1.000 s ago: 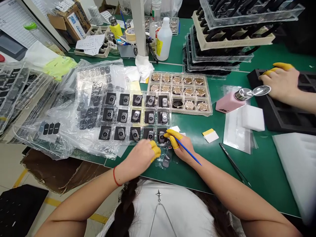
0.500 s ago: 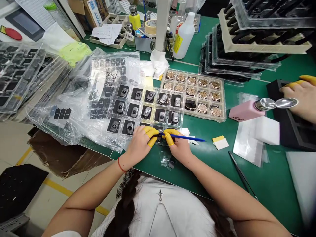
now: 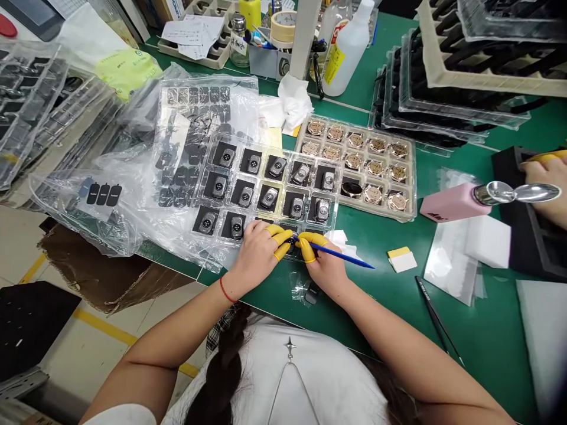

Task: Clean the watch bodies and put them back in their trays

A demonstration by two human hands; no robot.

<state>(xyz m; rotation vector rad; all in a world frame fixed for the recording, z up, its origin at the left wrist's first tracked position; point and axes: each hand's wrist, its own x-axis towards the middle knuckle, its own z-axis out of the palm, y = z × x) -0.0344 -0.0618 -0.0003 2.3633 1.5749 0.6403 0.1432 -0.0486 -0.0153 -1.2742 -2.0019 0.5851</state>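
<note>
My right hand (image 3: 328, 262), with yellow finger cots, grips a slim blue pointed stick (image 3: 349, 257). The stick's near end reaches in between both hands. My left hand (image 3: 261, 251), also in yellow finger cots, is closed at a dark watch case (image 3: 292, 241) over the front row of the clear tray; the fingers partly hide it. Several dark watch cases (image 3: 270, 198) with round backs lie in the clear plastic tray (image 3: 225, 189) on black pads. Just below my right hand, a small black screen sticker (image 3: 312, 293) lies on the table beside clear film.
Behind is a tray of gold round watch parts (image 3: 375, 168). A pink pump bottle (image 3: 456, 202), tweezers (image 3: 434, 313) and a white pad (image 3: 403, 261) lie right. Bagged stickers (image 3: 104, 193) lie left. Stacked trays (image 3: 443, 112) stand back right. Another person's hand (image 3: 547, 180) shows at right.
The view has shifted slightly, so the trays appear a little larger. Both hands stay close together at the front row, with the blue stick still in my right hand.
</note>
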